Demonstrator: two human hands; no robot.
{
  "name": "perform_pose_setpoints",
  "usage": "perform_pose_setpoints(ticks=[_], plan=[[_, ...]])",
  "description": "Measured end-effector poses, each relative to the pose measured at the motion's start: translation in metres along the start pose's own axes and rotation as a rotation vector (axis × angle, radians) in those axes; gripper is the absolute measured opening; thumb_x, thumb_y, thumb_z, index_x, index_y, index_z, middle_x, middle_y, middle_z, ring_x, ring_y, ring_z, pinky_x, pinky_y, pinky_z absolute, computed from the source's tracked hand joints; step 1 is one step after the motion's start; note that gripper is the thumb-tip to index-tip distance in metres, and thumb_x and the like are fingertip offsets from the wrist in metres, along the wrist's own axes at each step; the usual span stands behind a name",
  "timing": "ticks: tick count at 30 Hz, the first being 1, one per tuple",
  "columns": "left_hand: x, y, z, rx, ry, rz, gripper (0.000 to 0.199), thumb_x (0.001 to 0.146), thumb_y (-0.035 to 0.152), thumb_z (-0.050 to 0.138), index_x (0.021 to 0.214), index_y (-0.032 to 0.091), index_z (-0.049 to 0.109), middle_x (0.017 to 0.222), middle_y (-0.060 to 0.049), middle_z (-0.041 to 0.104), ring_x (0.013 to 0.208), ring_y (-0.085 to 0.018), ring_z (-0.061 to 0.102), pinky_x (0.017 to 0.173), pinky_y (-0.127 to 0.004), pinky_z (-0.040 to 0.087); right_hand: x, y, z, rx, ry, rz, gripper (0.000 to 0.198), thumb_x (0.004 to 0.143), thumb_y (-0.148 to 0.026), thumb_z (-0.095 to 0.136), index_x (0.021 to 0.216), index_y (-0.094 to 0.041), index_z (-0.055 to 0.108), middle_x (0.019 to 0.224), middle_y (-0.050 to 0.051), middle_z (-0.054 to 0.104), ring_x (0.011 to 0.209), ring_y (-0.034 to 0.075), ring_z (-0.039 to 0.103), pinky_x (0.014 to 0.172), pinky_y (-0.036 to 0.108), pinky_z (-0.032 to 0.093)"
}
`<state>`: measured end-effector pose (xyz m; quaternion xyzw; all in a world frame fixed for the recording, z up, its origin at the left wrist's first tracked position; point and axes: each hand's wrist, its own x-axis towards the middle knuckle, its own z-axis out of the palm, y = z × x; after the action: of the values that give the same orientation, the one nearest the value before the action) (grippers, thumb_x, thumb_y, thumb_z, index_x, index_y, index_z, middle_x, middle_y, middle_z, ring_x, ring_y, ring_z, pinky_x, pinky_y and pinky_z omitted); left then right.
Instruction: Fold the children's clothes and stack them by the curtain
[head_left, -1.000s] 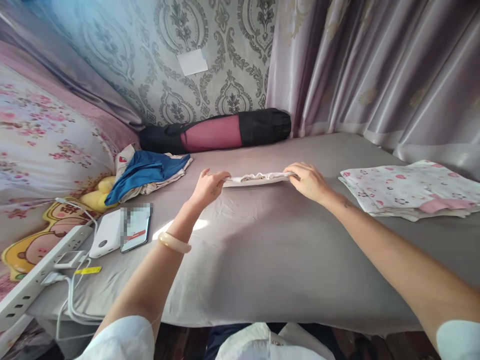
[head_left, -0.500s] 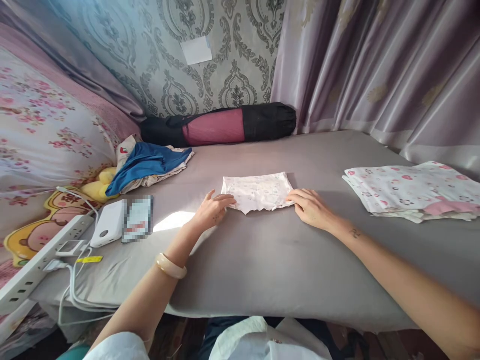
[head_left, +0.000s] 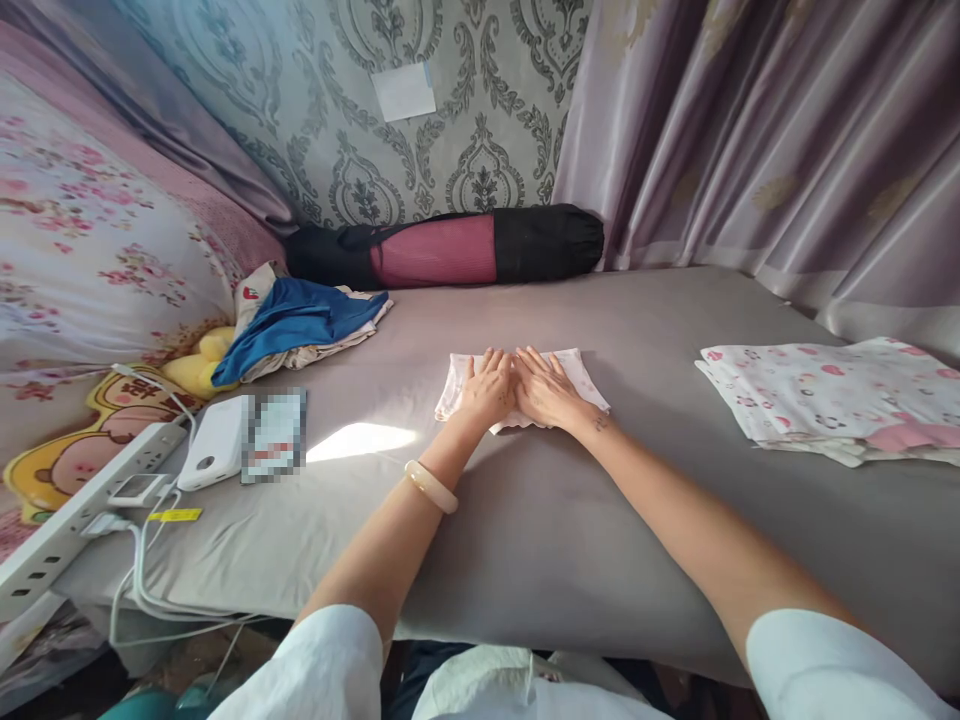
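Note:
A small white garment (head_left: 576, 366) with a faint print, shaped like a pair of underpants, lies flat in front of me. My left hand (head_left: 487, 390) rests palm down on its middle, fingers stretched out. Right beside it, my right hand (head_left: 550, 390) also lies flat on the fabric with its fingers spread. The two hands meet at the fingertips and cover most of the garment's centre. Its side corners stick out to the left and right.
The garment lies on a grey sheet (head_left: 600, 540). Folded printed cloth (head_left: 825, 390) is at right, blue clothing (head_left: 300, 320) at left. A black and pink rolled bag (head_left: 435, 250) lies along the wall. A power strip (head_left: 90, 510), power bank (head_left: 216, 440) and cables occupy the near left.
Both hands have moved inward from the garment's lower side corners, where the fingers pinched it, to lie flat side by side on its middle. The garment's sides now flare outward more.

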<state>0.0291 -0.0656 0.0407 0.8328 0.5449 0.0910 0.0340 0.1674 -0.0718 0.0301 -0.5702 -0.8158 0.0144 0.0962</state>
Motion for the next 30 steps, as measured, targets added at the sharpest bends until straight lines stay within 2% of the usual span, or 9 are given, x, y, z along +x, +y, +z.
perform_pose_setpoints(ticks=[3, 7, 11, 15, 20, 24, 30], plan=[[0.007, -0.002, 0.009, 0.03, -0.05, -0.006, 0.05, 0.101, 0.025, 0.028, 0.148, 0.011, 0.037, 0.156, -0.013, 0.039, 0.149, -0.026, 0.026, 0.123, -0.05, 0.016, 0.005, 0.002, 0.008, -0.003, -0.06, 0.026, 0.059, 0.097, -0.026, 0.023, 0.151, -0.004, 0.036, 0.159, 0.013, 0.031, 0.15, 0.026, 0.021, 0.122, 0.049, 0.014], [0.009, -0.008, 0.016, 0.005, -0.088, -0.003, 0.052, 0.103, 0.032, 0.022, 0.148, 0.012, 0.038, 0.157, -0.013, 0.038, 0.148, -0.029, 0.028, 0.121, -0.051, 0.018, 0.005, 0.007, 0.01, -0.007, -0.111, 0.035, 0.061, 0.096, -0.026, 0.024, 0.152, -0.005, 0.034, 0.16, 0.012, 0.031, 0.148, 0.025, 0.025, 0.122, 0.046, 0.014], [0.01, -0.009, 0.017, -0.022, -0.084, -0.001, 0.052, 0.103, 0.032, 0.02, 0.148, 0.013, 0.039, 0.156, -0.014, 0.038, 0.146, -0.03, 0.03, 0.119, -0.054, 0.022, 0.005, 0.008, 0.012, -0.002, -0.088, 0.028, 0.06, 0.096, -0.026, 0.024, 0.151, -0.006, 0.037, 0.158, 0.012, 0.034, 0.147, 0.026, 0.028, 0.122, 0.047, 0.017], [0.008, -0.009, 0.018, -0.028, -0.037, 0.011, 0.051, 0.103, 0.034, 0.022, 0.145, 0.014, 0.042, 0.154, -0.013, 0.041, 0.145, -0.029, 0.033, 0.119, -0.052, 0.024, 0.006, 0.012, 0.014, 0.016, -0.067, 0.03, 0.058, 0.096, -0.025, 0.023, 0.149, -0.008, 0.04, 0.157, 0.012, 0.037, 0.146, 0.026, 0.03, 0.121, 0.049, 0.02], [0.003, -0.018, 0.02, 0.02, 0.078, -0.076, 0.054, 0.103, 0.039, 0.021, 0.143, 0.012, 0.043, 0.153, -0.015, 0.043, 0.147, -0.031, 0.029, 0.12, -0.055, 0.016, 0.004, 0.023, 0.015, -0.016, 0.009, 0.082, 0.057, 0.097, -0.025, 0.023, 0.148, -0.007, 0.04, 0.157, 0.014, 0.036, 0.147, 0.027, 0.028, 0.12, 0.052, 0.018], [0.001, -0.023, 0.02, 0.017, 0.041, -0.131, 0.056, 0.103, 0.042, 0.021, 0.143, 0.011, 0.044, 0.153, -0.017, 0.041, 0.145, -0.033, 0.031, 0.119, -0.055, 0.02, 0.002, 0.026, 0.019, -0.043, -0.012, 0.109, 0.057, 0.098, -0.025, 0.023, 0.147, -0.005, 0.041, 0.156, 0.015, 0.037, 0.147, 0.027, 0.029, 0.12, 0.05, 0.02], [0.002, -0.024, 0.02, -0.015, 0.027, -0.119, 0.055, 0.102, 0.041, 0.024, 0.144, 0.011, 0.043, 0.153, -0.017, 0.041, 0.145, -0.034, 0.031, 0.119, -0.056, 0.021, 0.002, 0.025, 0.02, -0.029, -0.013, 0.119, 0.057, 0.098, -0.026, 0.022, 0.148, -0.007, 0.04, 0.157, 0.013, 0.036, 0.147, 0.026, 0.028, 0.12, 0.049, 0.021]])
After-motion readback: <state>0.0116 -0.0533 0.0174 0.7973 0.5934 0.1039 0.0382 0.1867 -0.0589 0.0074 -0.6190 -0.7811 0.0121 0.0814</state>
